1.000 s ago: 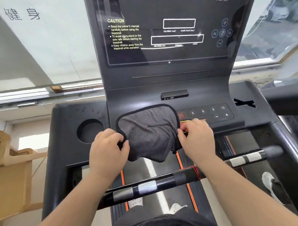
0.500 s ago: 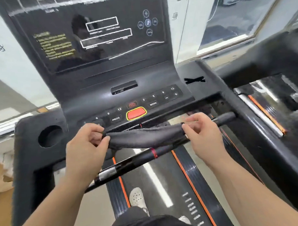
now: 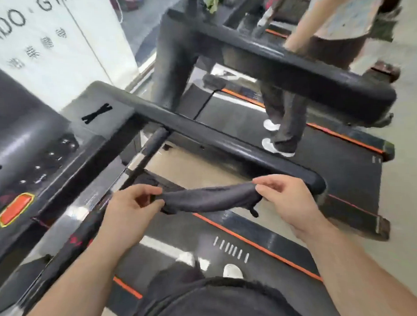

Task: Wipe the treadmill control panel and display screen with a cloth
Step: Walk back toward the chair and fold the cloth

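Note:
A dark grey cloth, folded into a long strip, hangs stretched between my two hands above the treadmill belt. My left hand pinches its left end and my right hand pinches its right end. The control panel with small buttons and an orange-red stop button lies at the left edge, well apart from the cloth. The display screen is out of view.
The black crossbar handle runs under my left wrist. The right side rail ends just behind my right hand. A second treadmill stands to the right with another person on its belt. My shoes stand on the belt.
The cloth came off the control panel and was folded into a strip held between both hands. My view has swung right, so the screen has left the frame and the neighbouring treadmill appears.

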`<state>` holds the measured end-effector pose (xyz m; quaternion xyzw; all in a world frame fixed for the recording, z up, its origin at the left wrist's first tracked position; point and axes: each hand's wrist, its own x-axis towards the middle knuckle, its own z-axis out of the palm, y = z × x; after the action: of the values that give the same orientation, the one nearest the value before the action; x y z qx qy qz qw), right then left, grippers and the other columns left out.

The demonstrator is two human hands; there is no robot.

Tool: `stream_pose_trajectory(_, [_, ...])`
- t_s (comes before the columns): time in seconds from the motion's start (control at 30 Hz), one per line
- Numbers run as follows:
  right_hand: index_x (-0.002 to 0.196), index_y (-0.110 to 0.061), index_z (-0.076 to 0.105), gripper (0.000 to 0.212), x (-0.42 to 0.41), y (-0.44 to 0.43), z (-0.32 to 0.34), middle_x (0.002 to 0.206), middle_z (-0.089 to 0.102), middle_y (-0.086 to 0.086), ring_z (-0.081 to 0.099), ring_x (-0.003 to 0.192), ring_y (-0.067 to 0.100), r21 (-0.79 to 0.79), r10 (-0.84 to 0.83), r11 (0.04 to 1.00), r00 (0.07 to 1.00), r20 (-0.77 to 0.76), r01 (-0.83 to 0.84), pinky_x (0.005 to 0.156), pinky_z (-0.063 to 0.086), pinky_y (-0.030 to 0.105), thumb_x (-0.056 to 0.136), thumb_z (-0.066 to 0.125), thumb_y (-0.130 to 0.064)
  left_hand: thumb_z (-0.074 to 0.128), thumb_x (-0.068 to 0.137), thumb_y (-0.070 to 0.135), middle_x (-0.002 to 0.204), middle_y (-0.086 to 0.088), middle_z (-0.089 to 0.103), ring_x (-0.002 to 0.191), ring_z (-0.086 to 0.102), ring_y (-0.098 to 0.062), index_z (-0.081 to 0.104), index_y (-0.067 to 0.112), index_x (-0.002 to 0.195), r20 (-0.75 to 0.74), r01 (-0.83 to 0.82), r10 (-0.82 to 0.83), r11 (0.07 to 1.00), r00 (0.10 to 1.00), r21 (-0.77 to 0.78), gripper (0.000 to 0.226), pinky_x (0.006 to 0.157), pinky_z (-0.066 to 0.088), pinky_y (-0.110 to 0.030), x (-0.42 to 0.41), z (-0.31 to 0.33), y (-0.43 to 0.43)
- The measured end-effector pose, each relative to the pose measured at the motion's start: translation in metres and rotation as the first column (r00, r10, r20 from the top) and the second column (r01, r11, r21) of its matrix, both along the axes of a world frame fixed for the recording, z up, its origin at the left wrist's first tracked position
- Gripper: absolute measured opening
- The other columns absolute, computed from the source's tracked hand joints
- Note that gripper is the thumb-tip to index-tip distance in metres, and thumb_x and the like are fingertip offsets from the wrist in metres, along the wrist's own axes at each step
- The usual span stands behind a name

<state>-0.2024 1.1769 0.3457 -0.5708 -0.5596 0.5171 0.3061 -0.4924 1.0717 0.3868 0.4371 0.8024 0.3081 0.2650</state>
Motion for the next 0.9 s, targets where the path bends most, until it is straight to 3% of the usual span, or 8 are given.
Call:
stream_pose_trajectory(0.1, [0.099,-0.022,0.078,0.026,0.049,-0.011,-0.012,0.090,0.077,-0.005,0.068,0.077,-0.002,-0.054,-0.166,0.985,0.986,0.013,0.166,0.072,0.050,0.009,0.088,0.074,0.001,0.085,0.070,0.008,0.068,0.008,0.068,0.073,0.062,0.001,0.071,0.034,0.080,-0.050,0.238,-0.244,0.967,0.969,-0.092,0.031,0.061,0.042,-0.006,0.036,-0.007,0.038])
stream_pose_trajectory(0.2, [0.099,-0.028,0.076,0.033,0.089,-0.026,-0.021,0.092,0.079,-0.006,0.073,0.086,0.004,-0.079,-0.291,0.952,0.955,0.057,0.295,0.080,0.053,0.015,0.085,0.077,0.002,0.076,0.069,0.001,0.073,0.010,0.072,0.071,0.065,-0.006,0.067,0.039,0.075,-0.108,0.456,-0.474,0.877,0.874,-0.152,0.039,0.066,0.047,-0.014,0.066,-0.025,0.073])
stream_pose_trajectory(0.27, [0.099,-0.032,0.075,0.035,0.112,-0.038,-0.027,0.096,0.079,-0.007,0.073,0.093,0.010,-0.089,-0.359,0.925,0.926,0.118,0.370,0.083,0.054,0.017,0.085,0.077,0.000,0.070,0.075,0.001,0.080,0.008,0.072,0.076,0.067,-0.014,0.073,0.031,0.080,-0.164,0.594,-0.626,0.777,0.762,-0.208,0.031,0.069,0.046,-0.023,0.083,-0.041,0.093])
stream_pose_trajectory(0.37, [0.097,-0.036,0.074,0.037,0.138,-0.067,-0.033,0.097,0.077,-0.007,0.072,0.094,0.015,-0.074,-0.481,0.853,0.834,0.269,0.516,0.090,0.055,0.030,0.083,0.081,-0.003,0.069,0.083,0.008,0.079,0.018,0.061,0.072,0.059,-0.006,0.074,0.031,0.086,-0.163,0.738,-0.778,0.628,0.607,-0.248,0.023,0.063,0.033,-0.009,0.105,-0.058,0.119])
stream_pose_trajectory(0.47, [0.107,-0.026,0.077,0.036,0.147,-0.106,-0.033,0.094,0.073,-0.015,0.068,0.087,-0.001,-0.075,-0.521,0.799,0.748,0.410,0.597,0.088,0.052,0.022,0.081,0.082,-0.002,0.070,0.084,0.009,0.080,0.017,0.059,0.073,0.055,-0.006,0.077,0.027,0.089,-0.116,0.844,-0.868,0.497,0.484,-0.200,0.020,0.064,0.034,-0.008,0.127,-0.062,0.136])
stream_pose_trajectory(0.63, [0.103,-0.020,0.080,0.023,0.164,-0.172,-0.035,0.082,0.063,-0.017,0.063,0.082,0.016,0.012,-0.510,0.739,0.547,0.664,0.674,0.074,0.042,0.019,0.085,0.076,-0.006,0.072,0.086,0.013,0.082,0.010,0.058,0.079,0.057,-0.014,0.077,0.028,0.088,-0.166,0.986,-0.979,0.135,0.118,-0.100,0.016,0.072,0.046,-0.032,0.188,-0.059,0.152])
stream_pose_trajectory(0.8, [0.082,-0.036,0.071,0.022,0.181,-0.253,-0.029,0.087,0.061,-0.004,0.059,0.088,0.014,0.044,-0.670,0.545,0.403,0.623,0.837,0.073,0.036,0.008,0.091,0.074,-0.016,0.073,0.086,0.015,0.095,0.020,0.064,0.094,0.056,0.000,0.075,0.033,0.078,0.044,0.999,-0.998,-0.036,-0.036,-0.005,0.020,0.085,0.044,-0.021,0.269,-0.047,0.147])
stream_pose_trajectory(0.9, [0.084,-0.027,0.075,0.013,0.194,-0.301,-0.026,0.101,0.069,-0.001,0.066,0.097,0.017,-0.034,-0.885,0.297,0.288,0.367,0.954,0.092,0.049,0.024,0.093,0.071,-0.019,0.068,0.090,0.008,0.093,0.013,0.072,0.070,0.060,0.005,0.073,0.024,0.082,0.399,0.999,-0.917,-0.001,0.014,-0.039,0.019,0.064,0.043,-0.010,0.321,-0.046,0.130])
